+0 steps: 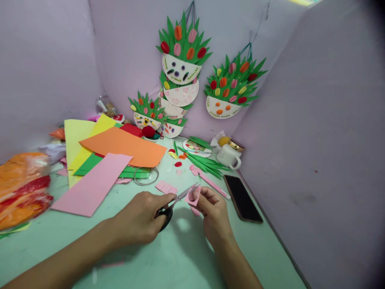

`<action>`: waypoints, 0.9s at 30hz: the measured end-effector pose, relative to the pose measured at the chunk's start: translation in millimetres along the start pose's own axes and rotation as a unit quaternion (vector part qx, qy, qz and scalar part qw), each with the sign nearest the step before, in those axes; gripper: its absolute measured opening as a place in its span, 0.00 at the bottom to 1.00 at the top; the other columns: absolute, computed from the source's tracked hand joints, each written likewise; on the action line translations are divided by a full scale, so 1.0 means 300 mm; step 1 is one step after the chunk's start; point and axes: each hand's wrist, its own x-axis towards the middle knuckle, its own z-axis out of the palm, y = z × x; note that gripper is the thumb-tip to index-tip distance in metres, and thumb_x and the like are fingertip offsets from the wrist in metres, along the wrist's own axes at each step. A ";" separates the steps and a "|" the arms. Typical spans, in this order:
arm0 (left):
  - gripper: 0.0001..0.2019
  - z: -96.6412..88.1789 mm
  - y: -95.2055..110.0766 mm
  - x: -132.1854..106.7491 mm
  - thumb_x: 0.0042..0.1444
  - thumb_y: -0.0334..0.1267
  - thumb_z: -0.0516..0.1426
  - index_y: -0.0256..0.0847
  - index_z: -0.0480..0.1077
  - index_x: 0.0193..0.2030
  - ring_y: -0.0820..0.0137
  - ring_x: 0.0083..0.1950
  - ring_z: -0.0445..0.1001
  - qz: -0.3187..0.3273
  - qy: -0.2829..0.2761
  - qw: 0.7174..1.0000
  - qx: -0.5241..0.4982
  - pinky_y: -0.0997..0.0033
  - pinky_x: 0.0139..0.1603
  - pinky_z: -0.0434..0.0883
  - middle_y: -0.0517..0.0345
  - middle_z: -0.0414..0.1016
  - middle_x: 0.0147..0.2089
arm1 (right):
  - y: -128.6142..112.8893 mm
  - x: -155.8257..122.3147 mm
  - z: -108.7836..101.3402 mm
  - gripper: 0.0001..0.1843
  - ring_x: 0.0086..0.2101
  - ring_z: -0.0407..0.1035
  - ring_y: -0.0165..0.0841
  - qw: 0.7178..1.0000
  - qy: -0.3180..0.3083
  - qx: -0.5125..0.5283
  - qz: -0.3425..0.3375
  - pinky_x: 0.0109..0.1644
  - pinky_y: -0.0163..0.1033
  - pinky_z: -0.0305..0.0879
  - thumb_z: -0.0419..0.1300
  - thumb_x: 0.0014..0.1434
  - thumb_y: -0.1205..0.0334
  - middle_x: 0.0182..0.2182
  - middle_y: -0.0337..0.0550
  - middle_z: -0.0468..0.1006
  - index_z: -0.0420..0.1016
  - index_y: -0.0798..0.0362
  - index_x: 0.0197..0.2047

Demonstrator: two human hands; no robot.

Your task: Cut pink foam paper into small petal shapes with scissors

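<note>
My left hand (141, 216) is closed round the black handles of a pair of scissors (176, 200), whose blades point right. My right hand (212, 208) pinches a small pink paper piece (192, 196) that sits between the blades. Both hands hover over the pale green table (180, 257). A second pink scrap (166, 187) lies just behind the scissors.
Orange (123, 146), pink (93, 184), yellow and green paper sheets lie at the left. A black phone (242, 197) lies at the right, a white cup (229, 155) behind it, green paper strips (207, 163) beside that. Paper flower baskets (182, 60) hang on the wall. A tape ring (146, 176) is mid-table.
</note>
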 end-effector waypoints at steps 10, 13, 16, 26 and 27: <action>0.12 -0.004 0.002 0.001 0.49 0.27 0.47 0.42 0.65 0.38 0.75 0.25 0.60 0.001 0.000 1.000 -0.008 0.76 0.26 0.53 0.65 0.63 0.24 | -0.004 0.000 0.007 0.05 0.20 0.55 0.24 1.000 0.002 0.016 0.005 0.22 0.31 0.48 0.65 0.44 0.64 0.19 0.34 0.69 0.73 0.54 0.22; 0.13 -0.001 0.002 0.000 0.49 0.26 0.46 0.41 0.65 0.39 0.75 0.24 0.60 0.005 0.000 1.000 -0.014 0.76 0.26 0.53 0.65 0.63 0.24 | -0.008 -0.001 0.012 0.06 0.20 0.55 0.24 1.000 0.007 0.024 0.007 0.22 0.31 0.48 0.65 0.44 0.63 0.19 0.34 0.69 0.73 0.54 0.21; 0.13 0.001 0.000 -0.001 0.49 0.26 0.46 0.41 0.65 0.40 0.75 0.24 0.60 0.006 -0.001 1.000 -0.022 0.76 0.26 0.53 0.65 0.63 0.24 | -0.013 -0.002 0.017 0.07 0.20 0.55 0.24 0.999 0.008 0.030 0.009 0.22 0.31 0.48 0.66 0.43 0.63 0.19 0.34 0.68 0.72 0.54 0.21; 0.12 0.002 -0.001 0.002 0.50 0.27 0.46 0.42 0.65 0.39 0.76 0.24 0.59 0.003 0.002 1.000 -0.022 0.77 0.25 0.53 0.66 0.63 0.23 | -0.009 -0.006 0.016 0.07 0.20 0.56 0.23 0.999 0.031 0.032 0.022 0.21 0.29 0.50 0.67 0.42 0.60 0.18 0.33 0.67 0.75 0.55 0.23; 0.12 0.002 -0.001 0.002 0.50 0.27 0.46 0.42 0.65 0.38 0.76 0.24 0.59 0.003 0.002 1.000 -0.022 0.77 0.25 0.53 0.66 0.63 0.23 | -0.009 -0.005 0.016 0.07 0.20 0.56 0.23 0.999 0.030 0.033 0.021 0.21 0.29 0.50 0.67 0.42 0.60 0.18 0.33 0.67 0.75 0.55 0.23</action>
